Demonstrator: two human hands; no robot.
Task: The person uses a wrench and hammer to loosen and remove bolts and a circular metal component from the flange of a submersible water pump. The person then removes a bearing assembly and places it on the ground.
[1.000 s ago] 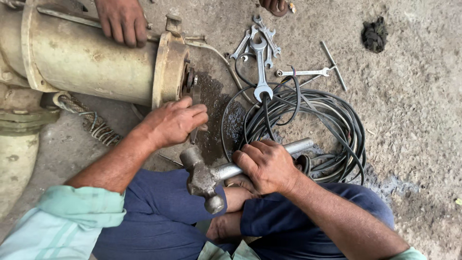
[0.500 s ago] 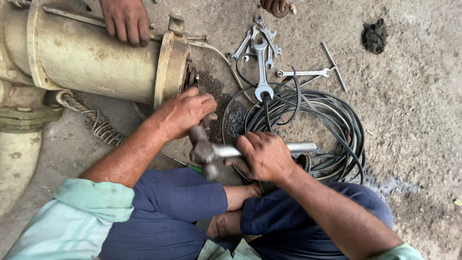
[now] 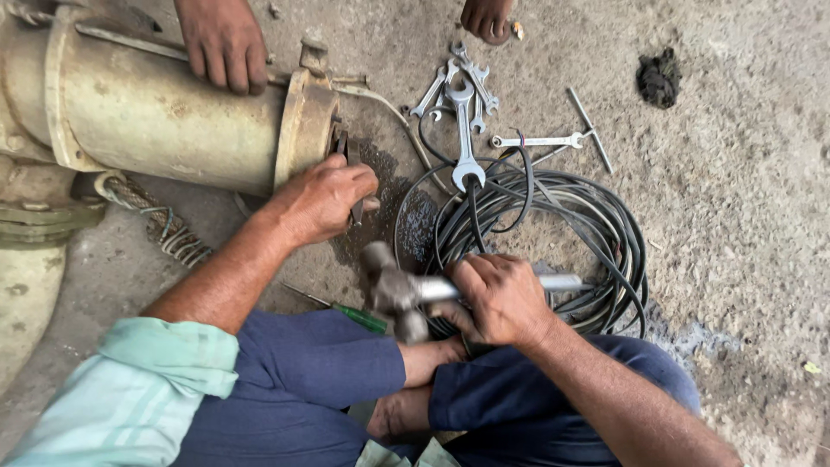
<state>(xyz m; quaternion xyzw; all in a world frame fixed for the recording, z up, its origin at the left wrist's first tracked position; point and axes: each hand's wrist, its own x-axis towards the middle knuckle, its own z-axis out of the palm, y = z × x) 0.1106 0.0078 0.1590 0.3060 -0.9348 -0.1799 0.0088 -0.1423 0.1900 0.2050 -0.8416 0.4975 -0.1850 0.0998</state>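
rough, stained concrete floor under coiled black cable.

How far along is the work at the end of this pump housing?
Done: spanners lie set out on the ground beside a cable coil. In hand: the left hand holds a small tool against the flange end of the cylindrical housing, and the right hand grips a hammer beside it; another person's hand rests on the housing. Left: the flange sits on the housing, not separated.
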